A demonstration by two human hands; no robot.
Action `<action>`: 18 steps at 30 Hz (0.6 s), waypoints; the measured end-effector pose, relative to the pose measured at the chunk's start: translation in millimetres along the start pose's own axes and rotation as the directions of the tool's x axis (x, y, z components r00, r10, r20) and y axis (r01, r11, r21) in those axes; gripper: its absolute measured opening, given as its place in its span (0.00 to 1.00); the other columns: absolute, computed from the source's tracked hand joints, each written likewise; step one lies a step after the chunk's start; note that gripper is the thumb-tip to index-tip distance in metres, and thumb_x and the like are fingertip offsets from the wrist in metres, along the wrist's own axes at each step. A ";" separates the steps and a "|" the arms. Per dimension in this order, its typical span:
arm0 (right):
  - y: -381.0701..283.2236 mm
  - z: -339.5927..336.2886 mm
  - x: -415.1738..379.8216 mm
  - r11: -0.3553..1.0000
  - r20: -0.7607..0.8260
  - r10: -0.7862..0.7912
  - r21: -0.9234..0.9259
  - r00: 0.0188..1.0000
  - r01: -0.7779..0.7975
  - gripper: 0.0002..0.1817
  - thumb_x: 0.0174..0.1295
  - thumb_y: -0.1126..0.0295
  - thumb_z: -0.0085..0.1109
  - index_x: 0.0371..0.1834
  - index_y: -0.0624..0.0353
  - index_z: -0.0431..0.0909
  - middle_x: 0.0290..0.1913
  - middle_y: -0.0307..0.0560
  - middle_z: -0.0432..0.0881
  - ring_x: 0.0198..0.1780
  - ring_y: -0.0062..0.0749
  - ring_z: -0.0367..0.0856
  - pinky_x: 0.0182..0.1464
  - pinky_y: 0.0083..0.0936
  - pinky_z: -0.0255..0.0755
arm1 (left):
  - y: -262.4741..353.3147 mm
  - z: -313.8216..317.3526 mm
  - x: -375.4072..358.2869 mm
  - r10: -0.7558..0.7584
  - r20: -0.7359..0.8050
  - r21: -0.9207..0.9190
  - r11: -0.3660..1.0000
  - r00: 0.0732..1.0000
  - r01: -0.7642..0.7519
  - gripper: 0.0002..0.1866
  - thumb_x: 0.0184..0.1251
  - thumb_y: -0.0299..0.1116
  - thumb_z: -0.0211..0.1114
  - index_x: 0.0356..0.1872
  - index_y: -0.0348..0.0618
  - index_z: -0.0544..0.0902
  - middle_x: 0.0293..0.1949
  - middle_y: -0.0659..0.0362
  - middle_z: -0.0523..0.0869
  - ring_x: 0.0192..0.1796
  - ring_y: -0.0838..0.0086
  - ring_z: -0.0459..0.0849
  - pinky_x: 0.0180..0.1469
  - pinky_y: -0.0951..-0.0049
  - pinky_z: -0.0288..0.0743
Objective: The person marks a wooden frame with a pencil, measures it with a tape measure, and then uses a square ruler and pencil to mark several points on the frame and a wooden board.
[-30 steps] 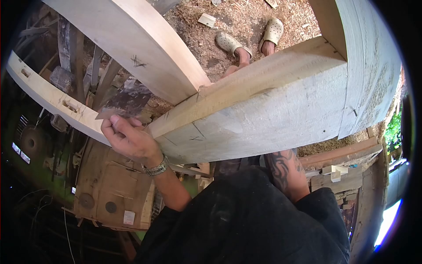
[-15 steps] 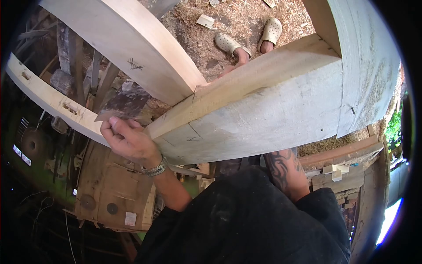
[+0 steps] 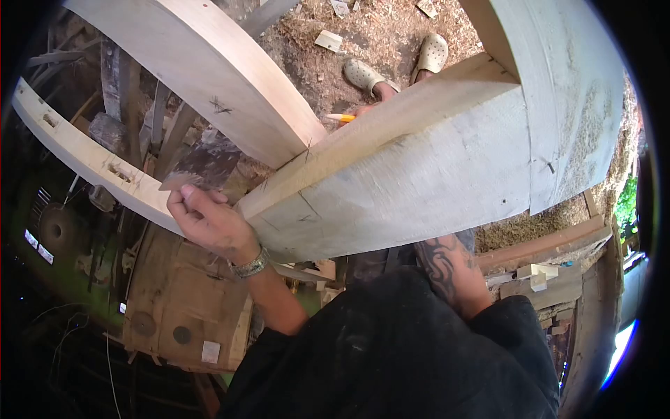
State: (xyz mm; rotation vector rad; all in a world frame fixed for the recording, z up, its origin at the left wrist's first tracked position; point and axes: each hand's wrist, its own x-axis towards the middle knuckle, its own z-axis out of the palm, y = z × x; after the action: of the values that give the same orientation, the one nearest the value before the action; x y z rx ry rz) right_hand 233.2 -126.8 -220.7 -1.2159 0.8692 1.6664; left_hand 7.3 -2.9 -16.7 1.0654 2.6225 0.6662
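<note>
Now the left hand (image 3: 209, 223) pinches a metal blade (image 3: 202, 164) beside the beam (image 3: 419, 181); right hand's grip unseen.

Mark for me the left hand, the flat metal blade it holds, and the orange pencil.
left hand (image 3: 209, 222), head view, on the back of the hand.
flat metal blade (image 3: 202, 166), head view, on the middle of its dull face.
orange pencil (image 3: 341, 118), head view, on the shaft near the beam's far edge.
</note>
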 end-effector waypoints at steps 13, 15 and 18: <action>-160.4 -172.7 -38.2 0.756 -0.069 -0.268 -0.633 0.961 0.165 0.25 0.77 0.53 0.56 0.69 0.57 0.76 0.56 0.43 0.85 0.48 0.32 0.85 0.48 0.32 0.82 | -7.6 -8.0 0.8 -0.005 0.046 -0.043 0.999 0.999 0.007 0.12 0.82 0.36 0.55 0.49 0.36 0.76 0.31 0.53 0.83 0.30 0.66 0.82 0.34 0.65 0.75; -195.4 -178.3 -87.1 0.579 -0.208 -0.448 -0.808 0.869 0.105 0.25 0.73 0.49 0.62 0.62 0.56 0.81 0.45 0.40 0.85 0.42 0.28 0.84 0.42 0.31 0.79 | -5.1 -10.5 3.4 0.093 0.038 0.055 0.994 0.995 -0.095 0.13 0.79 0.37 0.57 0.50 0.36 0.76 0.33 0.50 0.85 0.33 0.58 0.84 0.37 0.59 0.77; -252.3 -202.9 -171.5 0.529 -0.232 -0.569 -0.837 0.789 0.136 0.21 0.73 0.47 0.62 0.53 0.51 0.83 0.38 0.35 0.83 0.33 0.23 0.81 0.35 0.26 0.76 | -27.7 3.0 5.3 0.114 -0.026 0.013 0.993 0.993 -0.114 0.16 0.76 0.39 0.60 0.52 0.37 0.77 0.37 0.45 0.86 0.40 0.49 0.86 0.44 0.51 0.77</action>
State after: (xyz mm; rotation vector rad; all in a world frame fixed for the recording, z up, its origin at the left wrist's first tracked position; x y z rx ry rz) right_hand 562.1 -255.4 -123.0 -2.3404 0.0158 1.3972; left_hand -12.0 -15.7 -33.2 1.2256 2.6065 0.6944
